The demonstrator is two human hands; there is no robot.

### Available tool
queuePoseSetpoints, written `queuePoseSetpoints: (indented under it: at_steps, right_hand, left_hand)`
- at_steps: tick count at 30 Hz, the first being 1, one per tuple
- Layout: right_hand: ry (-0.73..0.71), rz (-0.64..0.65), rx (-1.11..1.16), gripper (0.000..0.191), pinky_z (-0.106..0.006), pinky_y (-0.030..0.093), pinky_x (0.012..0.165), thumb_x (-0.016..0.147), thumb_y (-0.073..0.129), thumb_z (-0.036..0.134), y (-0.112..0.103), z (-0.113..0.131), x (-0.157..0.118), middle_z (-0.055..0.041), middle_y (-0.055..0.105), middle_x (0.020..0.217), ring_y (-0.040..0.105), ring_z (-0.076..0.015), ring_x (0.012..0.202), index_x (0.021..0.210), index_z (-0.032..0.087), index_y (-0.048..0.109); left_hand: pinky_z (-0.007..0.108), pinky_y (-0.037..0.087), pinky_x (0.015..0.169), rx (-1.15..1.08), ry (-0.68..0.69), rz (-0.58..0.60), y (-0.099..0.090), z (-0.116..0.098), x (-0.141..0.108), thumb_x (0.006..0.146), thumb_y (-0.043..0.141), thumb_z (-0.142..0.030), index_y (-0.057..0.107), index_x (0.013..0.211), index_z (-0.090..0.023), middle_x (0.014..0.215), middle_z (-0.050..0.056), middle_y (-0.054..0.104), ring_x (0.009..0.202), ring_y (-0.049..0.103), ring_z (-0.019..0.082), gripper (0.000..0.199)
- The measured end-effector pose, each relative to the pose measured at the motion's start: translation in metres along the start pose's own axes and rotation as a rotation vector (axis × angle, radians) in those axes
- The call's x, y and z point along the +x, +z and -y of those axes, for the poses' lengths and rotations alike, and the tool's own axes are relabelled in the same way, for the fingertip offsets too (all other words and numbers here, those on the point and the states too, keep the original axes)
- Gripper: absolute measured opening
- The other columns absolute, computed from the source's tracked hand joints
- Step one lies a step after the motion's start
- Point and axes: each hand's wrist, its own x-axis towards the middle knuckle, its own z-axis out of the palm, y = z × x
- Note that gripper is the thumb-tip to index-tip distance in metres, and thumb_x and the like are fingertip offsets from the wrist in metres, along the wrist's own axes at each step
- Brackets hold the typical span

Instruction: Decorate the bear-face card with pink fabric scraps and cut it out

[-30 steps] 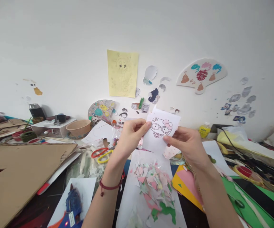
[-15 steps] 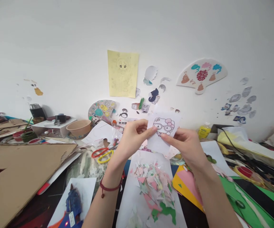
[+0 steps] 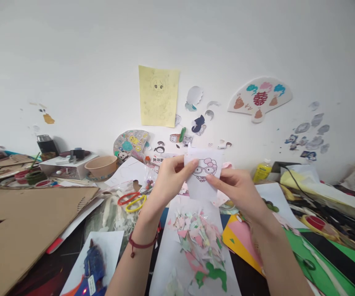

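I hold a small white paper (image 3: pixel 202 181) printed with a cartoon cat face in glasses and a pink bow, raised above the table. My left hand (image 3: pixel 169 181) pinches its left edge and my right hand (image 3: pixel 239 191) pinches its right side, thumbs on the front. A red cord bracelet sits on my left wrist. Below my hands lies a white sheet (image 3: pixel 165 263) covered with several pink, green and white paper scraps (image 3: pixel 200 242).
Red and yellow scissors (image 3: pixel 131 200) lie left of my hands. A large cardboard sheet (image 3: pixel 26 222) fills the left; a blue glue gun (image 3: pixel 93 263) lies near the front. A tan bowl (image 3: pixel 101 165) stands behind. Coloured sheets (image 3: pixel 242 238) and cables lie right. Drawings hang on the wall.
The printed paper has shifted slightly left and lower, and my hands have drawn closer together on it, covering more of its sides.
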Motion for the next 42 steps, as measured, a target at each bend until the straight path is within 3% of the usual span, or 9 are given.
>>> queuePoseSetpoints:
  at_steps: [7,12,20,24,27,33,37,39,42]
  right_hand:
    - [-0.041,-0.244,-0.011,0.036,-0.029,0.048,0.058,0.082,0.068,0.052,-0.002,-0.011,0.003,-0.0021,0.063,0.066,0.06,-0.0192,0.066,0.067,0.019,0.069]
    - [-0.032,-0.19,0.047,0.04,-0.03,0.049,0.058,0.083,0.065,0.058,-0.004,-0.011,0.001,-0.0037,0.065,0.068,0.061,-0.0212,0.069,0.069,0.02,0.069]
    - [0.059,0.037,0.189,0.027,-0.035,0.054,0.074,0.078,0.077,0.04,-0.012,-0.009,0.002,-0.0046,0.074,0.088,0.068,-0.0228,0.083,0.097,0.021,0.076]
    - [0.069,-0.043,0.094,0.024,-0.031,0.052,0.066,0.077,0.077,0.042,-0.015,-0.011,0.002,-0.0024,0.07,0.075,0.065,-0.0194,0.073,0.077,0.019,0.073]
    - [0.032,-0.108,0.005,0.037,-0.025,0.044,0.054,0.08,0.073,0.047,-0.014,-0.014,0.004,0.0009,0.059,0.06,0.055,-0.014,0.06,0.06,0.018,0.063]
    - [0.052,-0.02,0.048,0.036,-0.028,0.049,0.061,0.08,0.071,0.053,-0.011,-0.028,0.013,-0.0021,0.066,0.071,0.059,-0.0167,0.066,0.076,0.017,0.071]
    - [0.083,0.039,0.031,0.036,-0.029,0.05,0.063,0.069,0.08,0.052,-0.013,-0.04,0.02,-0.004,0.071,0.074,0.06,-0.0167,0.065,0.078,0.017,0.075]
    - [0.083,-0.018,-0.004,0.037,-0.028,0.048,0.06,0.066,0.081,0.053,-0.014,-0.045,0.024,-0.0038,0.069,0.068,0.058,-0.0161,0.062,0.069,0.016,0.073]
    - [0.081,-0.094,0.006,0.039,-0.029,0.049,0.061,0.064,0.081,0.054,-0.015,-0.053,0.028,-0.0037,0.069,0.066,0.06,-0.0172,0.064,0.065,0.017,0.072]
  left_hand:
    - [0.023,0.036,0.052,0.088,0.052,0.078,0.001,0.004,0.001,0.087,0.06,-0.052,0.058,0.064,-0.016,0.063,0.001,0.055,0.061,0.048,0.012,0.042]
    - [0.023,0.031,0.051,0.06,0.027,0.067,0.003,0.003,0.001,0.093,0.047,-0.055,0.047,0.06,-0.017,0.059,-0.002,0.043,0.056,0.038,0.01,0.051]
    - [0.023,0.042,0.056,-0.001,0.008,0.163,-0.002,-0.001,-0.001,0.092,0.053,-0.047,0.062,0.072,-0.015,0.07,0.003,0.06,0.065,0.053,0.013,0.039]
    - [0.024,0.047,0.06,0.014,0.002,0.197,-0.002,0.002,0.001,0.086,0.063,-0.04,0.07,0.088,-0.013,0.077,0.005,0.067,0.071,0.059,0.015,0.027]
    - [0.025,0.049,0.059,0.013,0.007,0.146,0.001,0.01,0.003,0.08,0.07,-0.04,0.073,0.089,-0.013,0.078,0.007,0.07,0.071,0.062,0.017,0.029]
    - [0.024,0.044,0.055,0.013,0.02,0.005,0.011,0.03,0.009,0.078,0.073,-0.047,0.07,0.077,-0.013,0.071,0.004,0.068,0.065,0.06,0.016,0.034]
    - [0.022,0.032,0.048,0.074,0.037,-0.068,0.01,0.048,0.016,0.085,0.061,-0.052,0.057,0.06,-0.014,0.057,-0.001,0.052,0.055,0.045,0.011,0.046]
    - [0.022,0.03,0.049,0.081,0.05,-0.042,0.009,0.057,0.019,0.088,0.056,-0.053,0.057,0.061,-0.014,0.056,-0.001,0.049,0.055,0.042,0.01,0.047]
    - [0.022,0.038,0.055,0.052,0.037,0.052,0.007,0.07,0.023,0.086,0.061,-0.05,0.067,0.076,-0.013,0.068,0.001,0.06,0.064,0.051,0.013,0.039]
